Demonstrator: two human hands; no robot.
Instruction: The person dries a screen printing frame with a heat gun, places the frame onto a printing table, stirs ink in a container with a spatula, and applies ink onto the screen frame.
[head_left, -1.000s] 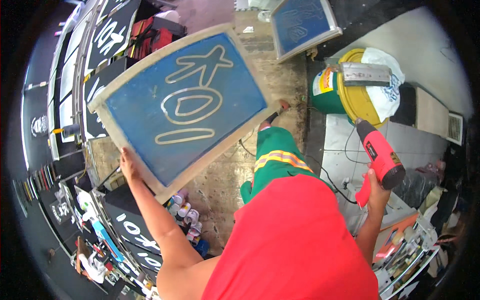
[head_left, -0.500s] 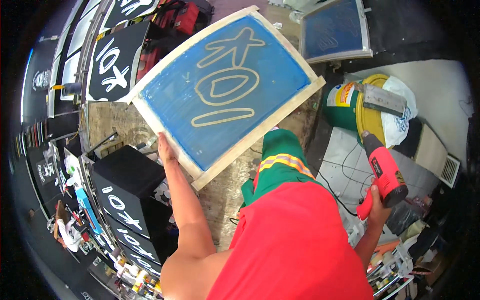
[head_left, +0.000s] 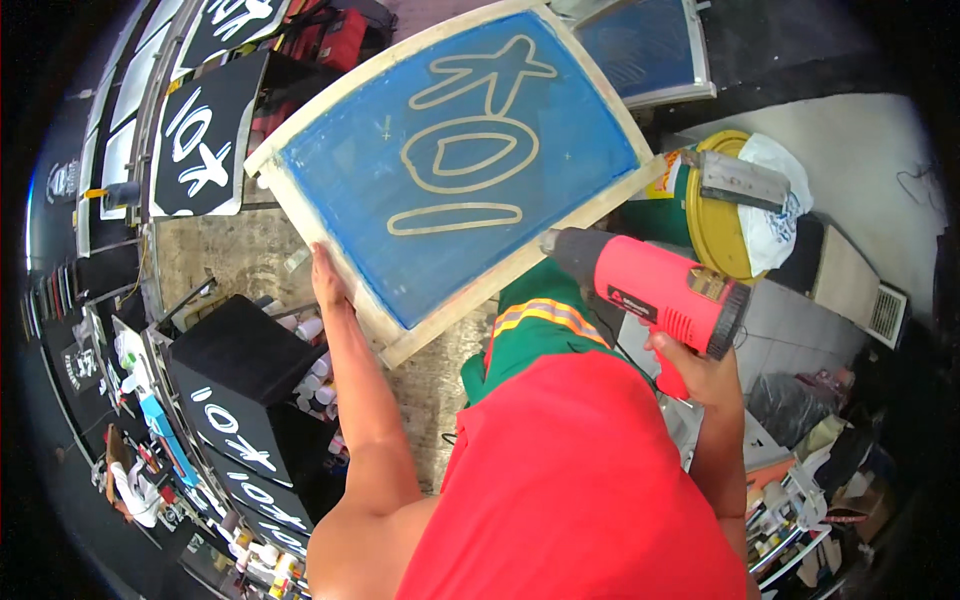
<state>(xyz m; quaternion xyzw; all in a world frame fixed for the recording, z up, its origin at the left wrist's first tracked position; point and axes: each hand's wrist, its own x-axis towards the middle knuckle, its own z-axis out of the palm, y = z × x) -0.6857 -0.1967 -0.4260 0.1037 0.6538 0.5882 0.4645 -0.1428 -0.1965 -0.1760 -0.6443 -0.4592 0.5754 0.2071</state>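
A wooden-framed silk screen (head_left: pixel 350 262) with blue mesh and pale outlined characters is held up in front of me, tilted. My left hand (head_left: pixel 328 280) grips its left frame bar near the lower corner; the fingers are partly hidden behind the wood. In my right hand (head_left: pixel 705 368) is a red heat gun (head_left: pixel 665 290) with a black nozzle, its fingers wrapped round the handle. The nozzle points left, and its tip appears just in front of the screen's lower right frame edge. Whether nozzle and frame touch I cannot tell.
Black panels with white lettering (head_left: pixel 200 140) stand at the left, beside a black box (head_left: pixel 250 350). A second screen (head_left: pixel 650 50) leans at the back right. A green bucket with a yellow lid (head_left: pixel 715 215) carries a grey metal block (head_left: pixel 742 180) and a white bag (head_left: pixel 785 225).
The heat gun has moved left and inward, from beside the bucket to the screen's edge, its nozzle turning leftward. The screen has shifted slightly upward and tilted.
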